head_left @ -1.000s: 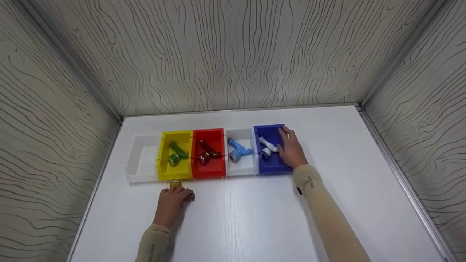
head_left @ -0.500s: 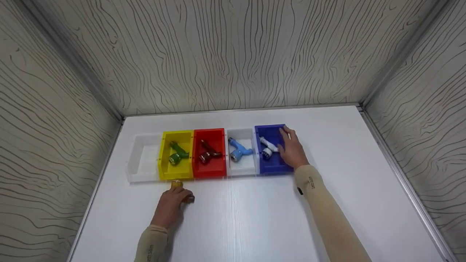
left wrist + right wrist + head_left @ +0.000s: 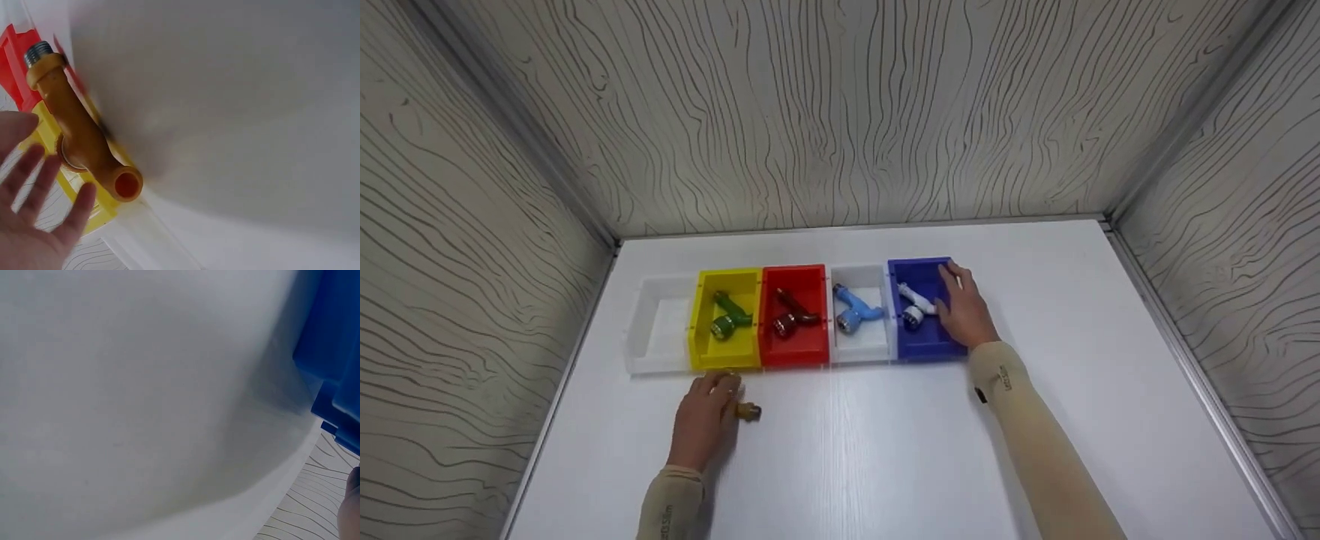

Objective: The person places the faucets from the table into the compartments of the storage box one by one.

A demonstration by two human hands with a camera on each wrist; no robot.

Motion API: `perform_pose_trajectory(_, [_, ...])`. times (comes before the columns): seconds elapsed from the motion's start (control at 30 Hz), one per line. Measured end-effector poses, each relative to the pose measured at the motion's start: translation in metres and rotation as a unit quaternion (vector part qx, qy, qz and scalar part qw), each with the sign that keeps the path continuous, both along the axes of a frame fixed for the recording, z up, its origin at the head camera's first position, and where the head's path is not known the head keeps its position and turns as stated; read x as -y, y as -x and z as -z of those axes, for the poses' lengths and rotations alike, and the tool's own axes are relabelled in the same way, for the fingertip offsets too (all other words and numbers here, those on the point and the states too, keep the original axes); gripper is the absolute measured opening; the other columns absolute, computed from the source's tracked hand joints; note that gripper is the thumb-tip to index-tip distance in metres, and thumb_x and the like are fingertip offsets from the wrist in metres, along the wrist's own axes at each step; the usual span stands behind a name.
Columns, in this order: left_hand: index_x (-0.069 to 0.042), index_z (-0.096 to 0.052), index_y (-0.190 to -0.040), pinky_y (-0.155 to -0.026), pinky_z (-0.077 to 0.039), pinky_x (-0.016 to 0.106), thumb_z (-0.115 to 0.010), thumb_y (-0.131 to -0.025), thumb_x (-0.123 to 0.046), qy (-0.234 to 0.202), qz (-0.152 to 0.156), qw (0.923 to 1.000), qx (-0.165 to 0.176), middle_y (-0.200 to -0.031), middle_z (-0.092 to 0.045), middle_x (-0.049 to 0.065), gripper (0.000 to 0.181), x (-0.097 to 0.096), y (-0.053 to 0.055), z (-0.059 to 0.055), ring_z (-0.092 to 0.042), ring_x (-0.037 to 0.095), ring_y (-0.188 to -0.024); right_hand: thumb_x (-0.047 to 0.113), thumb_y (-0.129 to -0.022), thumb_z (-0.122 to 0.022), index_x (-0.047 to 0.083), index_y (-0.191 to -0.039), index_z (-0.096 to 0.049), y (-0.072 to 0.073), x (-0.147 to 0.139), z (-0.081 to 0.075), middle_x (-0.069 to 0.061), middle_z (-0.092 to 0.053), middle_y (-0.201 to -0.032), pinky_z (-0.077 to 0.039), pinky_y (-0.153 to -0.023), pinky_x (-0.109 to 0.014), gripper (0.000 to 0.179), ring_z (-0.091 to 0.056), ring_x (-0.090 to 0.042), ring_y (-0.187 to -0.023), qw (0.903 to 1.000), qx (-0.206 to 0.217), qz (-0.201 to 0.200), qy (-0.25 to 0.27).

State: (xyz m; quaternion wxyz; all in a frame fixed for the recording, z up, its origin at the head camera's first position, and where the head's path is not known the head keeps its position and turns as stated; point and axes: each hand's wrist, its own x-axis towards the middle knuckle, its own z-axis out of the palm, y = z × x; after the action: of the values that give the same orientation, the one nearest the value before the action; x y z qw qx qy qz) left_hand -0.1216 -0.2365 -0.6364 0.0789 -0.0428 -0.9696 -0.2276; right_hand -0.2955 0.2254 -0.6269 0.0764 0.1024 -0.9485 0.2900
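Observation:
A mustard-yellow tap [image 3: 84, 129] with a metal threaded end lies on the table in front of the yellow bin [image 3: 725, 358]. My left hand [image 3: 701, 420] is right beside it; in the left wrist view its fingers are spread loosely, and in the head view the hand covers much of the tap. My right hand [image 3: 969, 311] rests over the right rim of the blue bin [image 3: 922, 349], its fingertips at the wall's top. Inside that bin lies a white tap [image 3: 916, 304], close to my right thumb.
The row of joined bins continues left: a white bin [image 3: 885, 351] with a light-blue tap [image 3: 856, 309], a red bin [image 3: 804, 354] with a brown tap [image 3: 791, 313], the yellow bin with a green tap [image 3: 729, 316], then another white bin [image 3: 664, 330].
My left hand has loosened from the mustard-yellow tap and its fingers have shifted, baring the threaded end. My right hand stays at the blue bin. The head view has shifted slightly.

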Motion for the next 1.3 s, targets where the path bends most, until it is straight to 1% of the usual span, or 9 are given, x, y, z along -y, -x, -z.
perform_pose_trajectory(0.1, [-0.014, -0.066, -0.133, -0.096, -0.058, 0.051, -0.075, -0.096, -0.021, 0.013, -0.048, 0.9984, 0.029, -0.133, -0.061, 0.008, 0.038, 0.000, 0.004, -0.002, -0.061, 0.030, -0.112, 0.010, -0.101, -0.063, 0.002, -0.159, -0.035, 0.000, 0.000, 0.000, -0.020, -0.026, -0.165, -0.034, -0.123, -0.054, 0.065, -0.030, -0.039, -0.154, 1.0000, -0.001, 0.000, -0.002])
perform_pose_trajectory(0.2, [-0.012, -0.062, -0.140, -0.096, -0.057, 0.053, -0.073, -0.098, -0.026, 0.023, -0.069, 0.9949, 0.070, -0.131, -0.062, 0.013, 0.045, 0.000, 0.008, -0.003, -0.063, 0.032, -0.109, 0.010, -0.101, -0.063, 0.001, -0.159, -0.036, 0.000, 0.000, -0.001, -0.021, -0.027, -0.164, -0.033, -0.124, -0.054, 0.065, -0.030, -0.040, -0.153, 1.0000, -0.003, -0.001, -0.001])
perform_pose_trajectory(0.3, [-0.012, -0.062, -0.141, -0.092, -0.058, 0.052, -0.072, -0.098, -0.025, 0.028, -0.068, 0.9938, 0.084, -0.122, -0.065, 0.015, 0.046, 0.001, 0.011, -0.004, -0.065, 0.031, -0.100, 0.011, -0.101, -0.063, 0.001, -0.159, -0.036, -0.001, 0.001, -0.001, -0.021, -0.027, -0.165, -0.034, -0.124, -0.054, 0.065, -0.030, -0.040, -0.153, 1.0000, -0.002, -0.001, 0.001])
perform_pose_trajectory(0.47, [-0.012, -0.063, -0.138, -0.084, -0.059, 0.050, -0.073, -0.096, -0.022, 0.007, -0.062, 0.9942, 0.087, -0.111, -0.066, 0.014, 0.044, 0.000, 0.013, -0.010, -0.063, 0.027, -0.090, 0.010, -0.101, -0.062, 0.003, -0.160, -0.034, -0.001, 0.001, 0.000, -0.020, -0.025, -0.166, -0.036, -0.122, -0.056, 0.066, -0.030, -0.041, -0.153, 1.0000, 0.003, 0.001, 0.003])
perform_pose_trajectory(0.77, [-0.012, -0.054, -0.145, -0.087, -0.060, 0.049, -0.077, -0.094, -0.023, -0.001, -0.060, 0.9920, 0.111, -0.104, -0.066, 0.009, 0.057, -0.006, 0.014, -0.016, -0.060, 0.024, -0.082, 0.009, -0.101, -0.063, 0.002, -0.160, -0.035, -0.001, 0.000, -0.002, -0.020, -0.026, -0.165, -0.036, -0.122, -0.055, 0.066, -0.031, -0.040, -0.153, 1.0000, -0.002, 0.000, -0.003])
perform_pose_trajectory(0.83, [-0.014, -0.057, -0.143, -0.084, -0.059, 0.047, -0.078, -0.093, -0.025, -0.004, -0.058, 0.9931, 0.102, -0.104, -0.063, 0.008, 0.056, -0.007, 0.014, -0.019, -0.058, 0.023, -0.080, 0.010, -0.101, -0.063, 0.002, -0.159, -0.035, -0.001, 0.000, -0.002, -0.020, -0.027, -0.165, -0.035, -0.123, -0.054, 0.065, -0.031, -0.040, -0.153, 1.0000, -0.001, 0.001, -0.002])
perform_pose_trajectory(1.0, [-0.012, -0.067, -0.132, -0.075, -0.058, 0.039, -0.083, -0.088, -0.021, -0.009, -0.041, 0.9978, 0.052, -0.103, -0.058, 0.006, 0.047, -0.005, 0.010, -0.024, -0.056, 0.020, -0.078, 0.010, -0.101, -0.062, 0.003, -0.160, -0.036, -0.001, 0.001, -0.001, -0.019, -0.026, -0.165, -0.033, -0.124, -0.054, 0.065, -0.029, -0.039, -0.154, 1.0000, 0.005, 0.002, 0.001])
perform_pose_trajectory(1.17, [-0.010, -0.069, -0.121, -0.073, -0.059, 0.038, -0.085, -0.082, -0.011, -0.012, -0.019, 0.9997, -0.001, -0.104, -0.059, 0.006, 0.042, 0.000, 0.003, -0.021, -0.060, 0.018, -0.078, 0.008, -0.100, -0.063, 0.002, -0.159, -0.036, -0.001, 0.000, -0.001, -0.021, -0.026, -0.165, -0.033, -0.124, -0.056, 0.065, -0.029, -0.042, -0.153, 1.0000, -0.001, 0.000, 0.006])
perform_pose_trajectory(1.3, [-0.010, -0.067, -0.117, -0.071, -0.060, 0.039, -0.081, -0.081, -0.005, -0.022, -0.014, 0.9995, -0.020, -0.105, -0.060, 0.005, 0.039, 0.005, -0.001, -0.017, -0.061, 0.017, -0.077, 0.007, -0.100, -0.063, 0.001, -0.159, -0.037, -0.001, -0.001, 0.000, -0.021, -0.027, -0.165, -0.035, -0.122, -0.056, 0.065, -0.031, -0.042, -0.153, 0.9999, -0.010, -0.006, 0.010])
